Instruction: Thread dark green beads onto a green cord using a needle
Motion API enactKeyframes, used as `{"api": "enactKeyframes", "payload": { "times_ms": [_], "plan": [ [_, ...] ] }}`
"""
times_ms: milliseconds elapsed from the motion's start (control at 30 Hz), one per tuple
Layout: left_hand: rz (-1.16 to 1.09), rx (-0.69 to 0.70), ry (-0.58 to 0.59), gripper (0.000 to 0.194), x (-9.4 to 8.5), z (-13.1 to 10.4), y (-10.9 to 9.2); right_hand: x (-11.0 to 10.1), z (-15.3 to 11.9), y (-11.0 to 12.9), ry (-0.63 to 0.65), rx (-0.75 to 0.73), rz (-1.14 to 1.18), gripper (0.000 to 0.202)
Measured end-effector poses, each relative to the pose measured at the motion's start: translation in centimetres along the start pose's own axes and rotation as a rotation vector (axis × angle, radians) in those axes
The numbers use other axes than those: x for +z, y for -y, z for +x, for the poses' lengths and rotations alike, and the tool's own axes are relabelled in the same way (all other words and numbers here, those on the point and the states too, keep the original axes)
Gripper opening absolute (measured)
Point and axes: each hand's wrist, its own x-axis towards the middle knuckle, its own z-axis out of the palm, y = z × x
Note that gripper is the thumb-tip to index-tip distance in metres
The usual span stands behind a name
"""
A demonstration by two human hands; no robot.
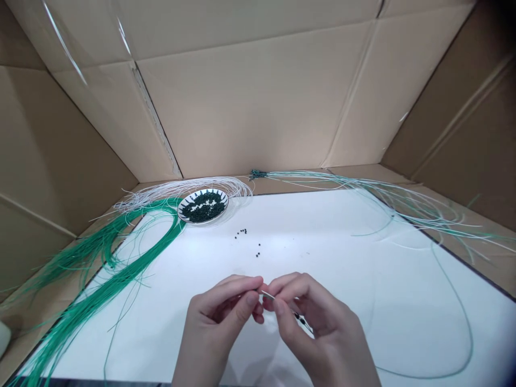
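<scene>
My left hand (228,312) is closed in a pinch, thumb against index finger. Whatever lies between those fingertips is too small to make out. Close beside it, my right hand (312,317) pinches a thin cord, whose pale, stiff-looking tip (267,295) points at the left fingertips. Several dark beads (300,319) hang on the cord under the right fingers, partly hidden by them. A long green strand (471,338) curves over the board to the right of that hand. Loose dark beads (258,255) lie beyond both hands.
A patterned plate (180,214) of dark green beads stands at the back left. Around it lie a bundle of green cords (133,271) and coiled white cords (234,185). A beaded bundle of pale cords (346,179) stretches along the back right. Cardboard walls (258,107) enclose the white board (322,236).
</scene>
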Motion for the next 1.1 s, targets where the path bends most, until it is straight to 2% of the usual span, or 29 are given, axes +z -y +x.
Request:
{"api": "enactKeyframes", "payload": {
  "times_ms": [133,333,767,1100],
  "plan": [
    [-0.057,-0.003,0.012,0.008,-0.1,-0.1,0.2,0.3,-0.1,0.2,-0.021,-0.079,-0.064,0.018],
    [-0.148,-0.075,-0.153,0.017,0.7,-0.6,-0.5,0.3,-0.4,0.3,-0.032,-0.128,-0.149,0.018],
    [-0.19,-0.075,-0.117,0.022,0.6,-0.7,-0.8,0.2,-0.6,1.0,-0.014,-0.053,-0.1,0.015],
    [-0.19,-0.048,-0.097,0.02,0.6,-0.6,-0.6,0.0,-0.7,1.0,0.024,-0.071,-0.084,0.016]
  ]
}}
